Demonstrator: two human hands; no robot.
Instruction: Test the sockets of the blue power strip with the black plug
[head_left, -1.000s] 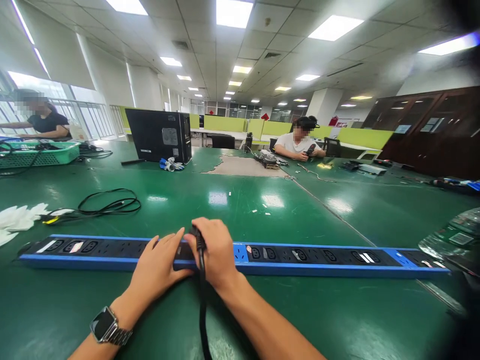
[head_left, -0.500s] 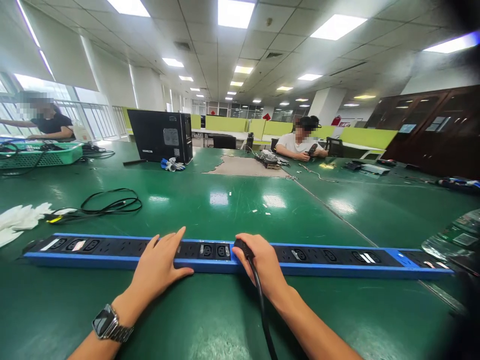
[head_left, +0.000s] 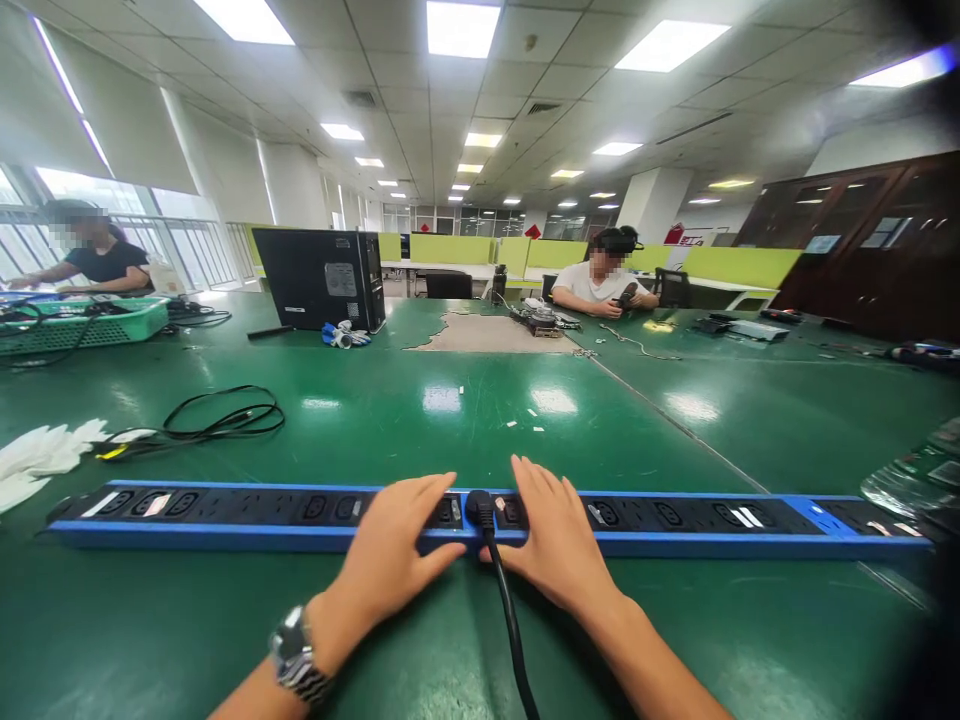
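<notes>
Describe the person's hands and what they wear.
The left hand and right hand are gloveless, with no sleeves showing. The left wrist wears a watch with a silver link band; the right wrist is bare.

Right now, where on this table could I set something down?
Bare tabletop lies between the power strip and the brown patch, right of the coiled cable, except for scraps. It's crowded around the plug and, far left, by the basket.

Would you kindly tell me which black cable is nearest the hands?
The cable from the plug between the left hand and right hand; the looped cable lies farther off, leftward.
</notes>
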